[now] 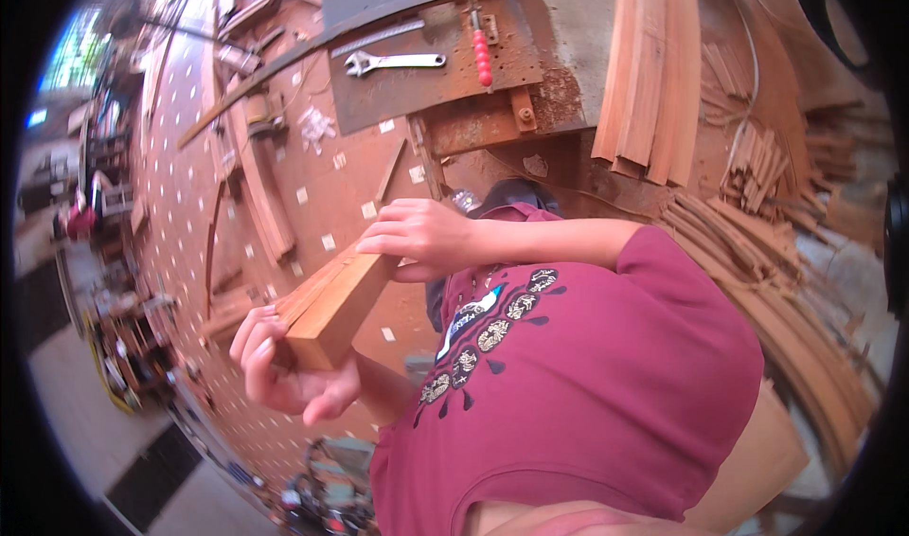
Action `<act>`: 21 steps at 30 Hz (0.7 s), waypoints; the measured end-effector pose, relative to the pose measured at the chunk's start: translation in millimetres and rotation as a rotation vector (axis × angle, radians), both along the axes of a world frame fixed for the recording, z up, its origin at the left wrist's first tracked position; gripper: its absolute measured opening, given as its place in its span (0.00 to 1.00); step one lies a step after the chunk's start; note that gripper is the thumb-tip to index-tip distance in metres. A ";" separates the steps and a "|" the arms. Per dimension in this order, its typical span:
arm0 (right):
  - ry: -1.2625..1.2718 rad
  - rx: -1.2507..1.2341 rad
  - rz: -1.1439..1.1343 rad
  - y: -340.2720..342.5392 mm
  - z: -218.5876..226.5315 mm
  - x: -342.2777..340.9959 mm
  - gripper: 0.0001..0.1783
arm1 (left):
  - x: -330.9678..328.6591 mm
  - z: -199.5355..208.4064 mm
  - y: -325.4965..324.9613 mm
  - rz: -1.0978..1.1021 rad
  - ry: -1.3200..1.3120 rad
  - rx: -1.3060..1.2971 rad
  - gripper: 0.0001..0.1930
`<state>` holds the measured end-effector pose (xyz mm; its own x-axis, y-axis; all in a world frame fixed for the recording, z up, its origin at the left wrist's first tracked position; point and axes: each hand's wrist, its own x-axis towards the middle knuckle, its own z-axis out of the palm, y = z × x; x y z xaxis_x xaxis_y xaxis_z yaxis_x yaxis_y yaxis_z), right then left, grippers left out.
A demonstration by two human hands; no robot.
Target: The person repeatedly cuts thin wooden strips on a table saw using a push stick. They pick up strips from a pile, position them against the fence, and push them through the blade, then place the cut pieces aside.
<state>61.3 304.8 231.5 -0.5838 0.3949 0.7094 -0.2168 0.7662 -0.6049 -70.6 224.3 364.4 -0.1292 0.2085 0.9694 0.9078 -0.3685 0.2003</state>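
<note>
A wooden block (331, 313), long, square-edged and orange-brown, is held up in front of my body at a slant. My left hand (298, 370) supports its lower left end, fingers curled around the far side and the thumb apart below. At the other end, my right hand (417, 238) grips the block from above, its fingers over the top edge. The grain shows on the upper face; the parts under my fingers are hidden.
Ahead is a metal machine table (379, 96) bearing an adjustable wrench (396, 62), a steel ruler (379, 37) and a red-handled clamp (483, 58). Planks (649, 72) lie at the right, with curved strips (795, 318) below. A long beam (260, 195) rests on the left floor among pale scraps.
</note>
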 end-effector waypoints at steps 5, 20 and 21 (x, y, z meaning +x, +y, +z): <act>-0.114 -0.259 -0.316 26.5 14.5 70.9 0.23 | -28.0 25.2 73.7 -0.435 -0.150 0.145 0.30; 0.406 -0.635 -1.731 -188.1 0.6 192.4 0.21 | 190.0 -109.2 414.5 -0.955 -0.906 -0.596 0.32; 0.396 -0.642 -1.777 -200.3 -11.7 191.0 0.21 | 208.7 -140.2 441.2 -0.776 -0.770 -0.582 0.32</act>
<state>252.4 104.5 219.8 0.8519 0.4798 0.2099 0.2672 -0.0535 -0.9621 138.2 665.5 224.2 -0.2744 0.8586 0.4330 0.0627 -0.4333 0.8991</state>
